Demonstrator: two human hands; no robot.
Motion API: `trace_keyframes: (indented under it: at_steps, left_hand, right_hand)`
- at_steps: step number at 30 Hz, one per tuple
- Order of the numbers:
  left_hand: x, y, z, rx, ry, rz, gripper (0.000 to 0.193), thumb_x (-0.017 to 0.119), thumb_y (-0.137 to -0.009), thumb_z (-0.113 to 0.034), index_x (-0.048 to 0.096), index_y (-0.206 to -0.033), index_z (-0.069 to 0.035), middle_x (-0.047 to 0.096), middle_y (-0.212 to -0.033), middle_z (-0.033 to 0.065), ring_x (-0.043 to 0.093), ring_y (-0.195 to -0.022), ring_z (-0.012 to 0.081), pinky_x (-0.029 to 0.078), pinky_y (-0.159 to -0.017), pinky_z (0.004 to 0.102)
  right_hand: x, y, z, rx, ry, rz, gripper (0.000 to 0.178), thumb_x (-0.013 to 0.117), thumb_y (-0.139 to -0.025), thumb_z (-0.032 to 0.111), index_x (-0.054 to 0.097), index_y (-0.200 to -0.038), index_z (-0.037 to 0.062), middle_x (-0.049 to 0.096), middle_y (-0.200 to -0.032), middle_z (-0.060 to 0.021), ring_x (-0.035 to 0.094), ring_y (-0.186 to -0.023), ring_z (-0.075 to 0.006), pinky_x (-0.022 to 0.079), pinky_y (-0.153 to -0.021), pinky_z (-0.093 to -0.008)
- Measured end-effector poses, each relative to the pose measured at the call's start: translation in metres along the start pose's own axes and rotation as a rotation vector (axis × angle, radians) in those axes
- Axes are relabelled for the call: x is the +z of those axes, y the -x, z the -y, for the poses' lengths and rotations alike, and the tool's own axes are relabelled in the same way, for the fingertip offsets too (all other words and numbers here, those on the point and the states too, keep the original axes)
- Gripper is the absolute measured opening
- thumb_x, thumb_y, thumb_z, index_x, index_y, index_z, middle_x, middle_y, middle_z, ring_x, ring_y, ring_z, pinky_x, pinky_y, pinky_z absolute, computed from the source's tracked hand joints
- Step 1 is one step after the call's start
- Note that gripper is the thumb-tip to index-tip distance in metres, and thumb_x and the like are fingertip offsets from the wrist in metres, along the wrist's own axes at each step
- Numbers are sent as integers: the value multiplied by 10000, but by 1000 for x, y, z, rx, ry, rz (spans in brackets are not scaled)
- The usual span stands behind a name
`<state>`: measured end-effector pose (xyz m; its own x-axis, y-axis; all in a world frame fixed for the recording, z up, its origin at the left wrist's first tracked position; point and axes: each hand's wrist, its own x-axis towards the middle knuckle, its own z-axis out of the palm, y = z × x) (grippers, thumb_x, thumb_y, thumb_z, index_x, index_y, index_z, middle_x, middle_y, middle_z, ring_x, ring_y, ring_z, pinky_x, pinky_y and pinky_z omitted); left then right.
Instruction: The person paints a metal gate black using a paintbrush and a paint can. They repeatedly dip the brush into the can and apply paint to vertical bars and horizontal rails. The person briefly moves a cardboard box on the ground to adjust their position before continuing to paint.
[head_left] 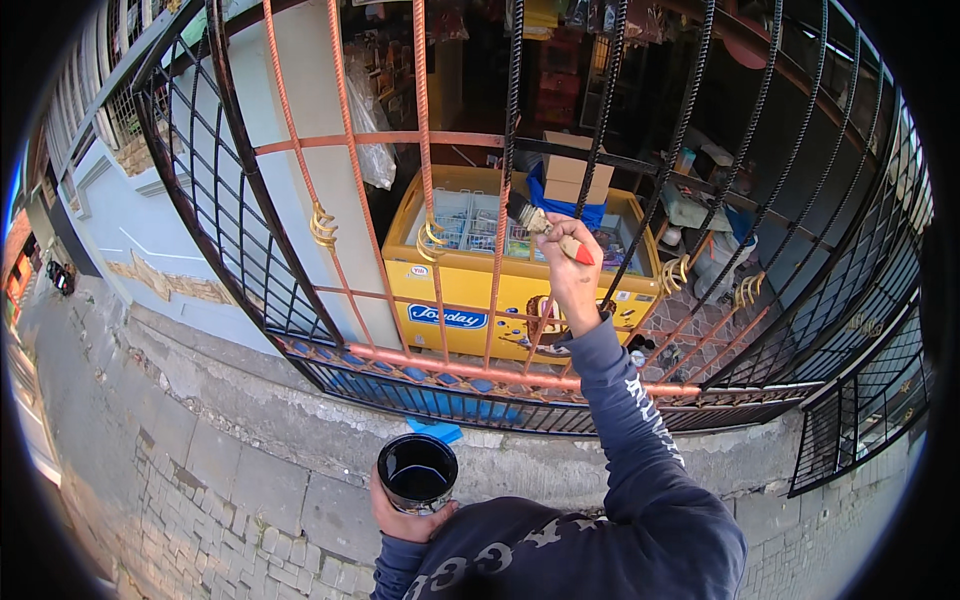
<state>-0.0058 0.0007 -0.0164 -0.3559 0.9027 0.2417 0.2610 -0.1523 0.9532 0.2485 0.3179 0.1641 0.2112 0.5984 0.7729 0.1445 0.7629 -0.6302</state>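
My right hand (577, 268) is closed round the handle of a paintbrush (536, 218), the handle's red end showing past my fingers. The dark bristles are at an upright bar of the metal grille (507, 125), close to where black paint meets reddish-brown; I cannot tell whether they touch. Bars to the right are black on their upper parts, while those on the left are still reddish-brown with gold curled ornaments (431, 239). Low in front of my body, my left hand (400, 515) grips a can of black paint (418, 472), held upright with its top uncovered.
Behind the grille stands a yellow chest freezer (450, 318) with a cardboard box (577, 178) on top. A black lattice panel (225, 200) angles out at the left. Below runs a concrete ledge (530, 465) with a blue piece (433, 430) on it, beside the paved ground (230, 500).
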Motion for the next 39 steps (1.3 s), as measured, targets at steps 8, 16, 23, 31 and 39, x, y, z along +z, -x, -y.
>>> trace_keyframes:
  at_steps: [8, 16, 23, 31, 39]
  left_hand:
    - [-2, -2, -3, -28, -3, 12, 1288, 1034, -457, -268, 359, -1508, 47, 598, -1348, 203, 621, -1229, 330, 497, -1059, 423]
    - [-10, 0, 5, -53, 18, -28, 1287, 1036, -454, -261, 361, -1505, 47, 588, -1350, 204, 619, -1220, 333, 499, -1053, 425]
    - [-8, 0, 9, -155, 134, -21, 1291, 1043, -456, -271, 356, -1502, 47, 586, -1351, 205, 614, -1228, 325, 491, -1063, 422]
    - [-11, 0, 14, -106, 51, -2, 1287, 1047, -454, -277, 364, -1496, 44, 593, -1347, 200, 614, -1237, 321, 489, -1065, 418]
    - [-9, 1, 14, -97, 56, -42, 1271, 1052, -456, -307, 383, -1483, 29, 598, -1336, 196, 622, -1219, 324, 493, -1055, 425]
  right_hand:
    - [49, -14, 7, -245, 169, -58, 163, 696, -787, -81, 649, -878, 46, 691, -1155, -191, 681, -1100, -351, 546, -919, -387]
    - [58, -5, 9, -288, 211, -283, 165, 684, -776, -90, 648, -871, 41, 687, -1125, -208, 691, -1054, -356, 544, -914, -413]
    - [60, -13, 33, -500, 363, -2, 211, 673, -768, -90, 636, -923, 48, 642, -1158, -201, 678, -1017, -371, 567, -842, -407]
    - [52, -50, 45, -615, 865, 391, 277, 738, -760, 49, 568, -977, 80, 534, -973, -112, 590, -919, -321, 538, -763, -422]
    - [45, -50, 49, -679, 905, 470, 258, 694, -760, 42, 569, -984, 67, 560, -976, -99, 617, -909, -291, 570, -750, -392]
